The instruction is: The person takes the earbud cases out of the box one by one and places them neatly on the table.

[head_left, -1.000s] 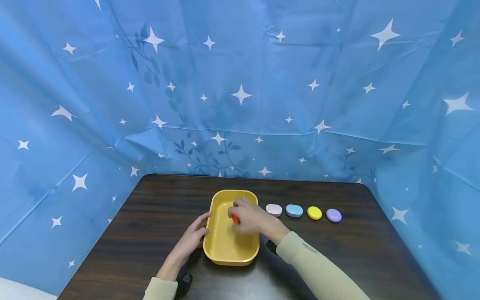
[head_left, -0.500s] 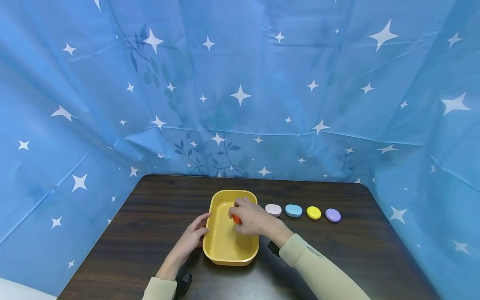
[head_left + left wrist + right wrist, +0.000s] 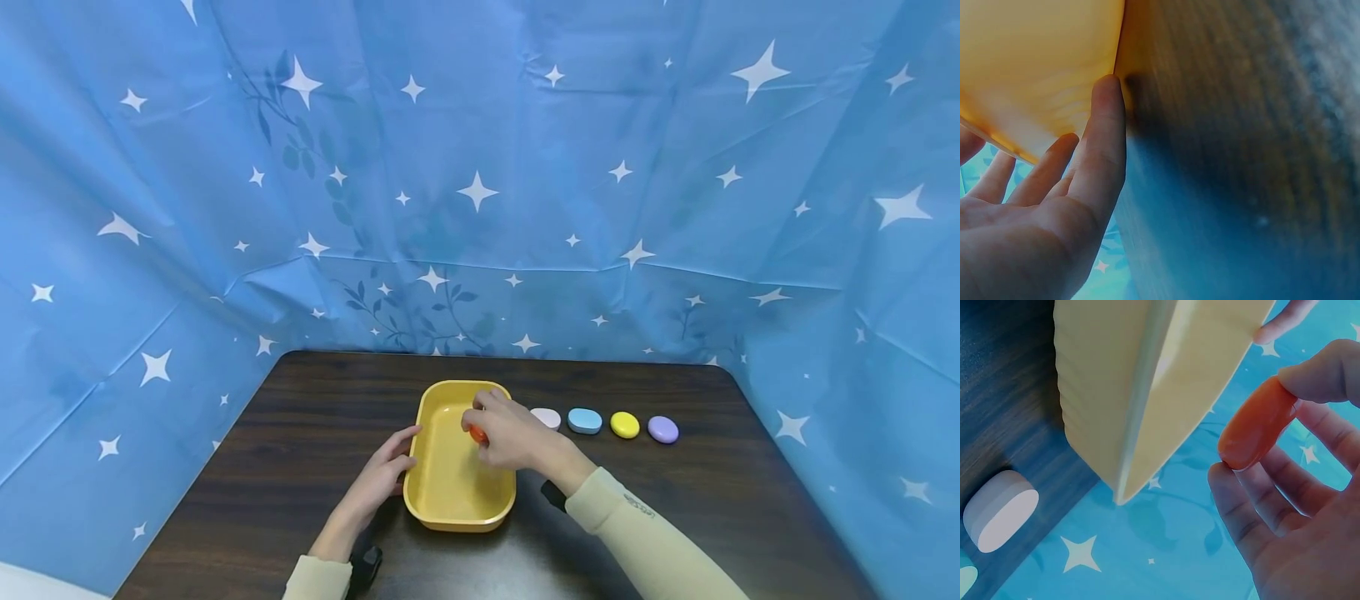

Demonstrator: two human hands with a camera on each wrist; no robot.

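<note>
A yellow plastic basin [image 3: 450,500] stands lengthwise on the table. My left hand [image 3: 378,479] rests against its left side, fingers fairly straight and fingertips touching the wall and rim. The left wrist view shows these fingers [image 3: 1109,134] along the basin's outer wall. Over the basin's right half, my right hand [image 3: 510,433] holds an orange soap bar [image 3: 477,435]. In the right wrist view the orange bar [image 3: 1259,424] is pinched between thumb and fingertips, apart from the basin wall [image 3: 1100,381]. From the head view, the right hand covers much of the bar.
To the basin's right sit soap bars in a row: pale pink [image 3: 547,418], blue [image 3: 584,421], yellow [image 3: 625,425] and purple [image 3: 663,429]. The dark wooden table [image 3: 300,442] ends at a blue star-patterned cloth [image 3: 480,233] behind and at the sides.
The right hand has shifted slightly to the right over the basin, still holding the orange soap bar. The left hand stays against the basin. The head view has turned a little.
</note>
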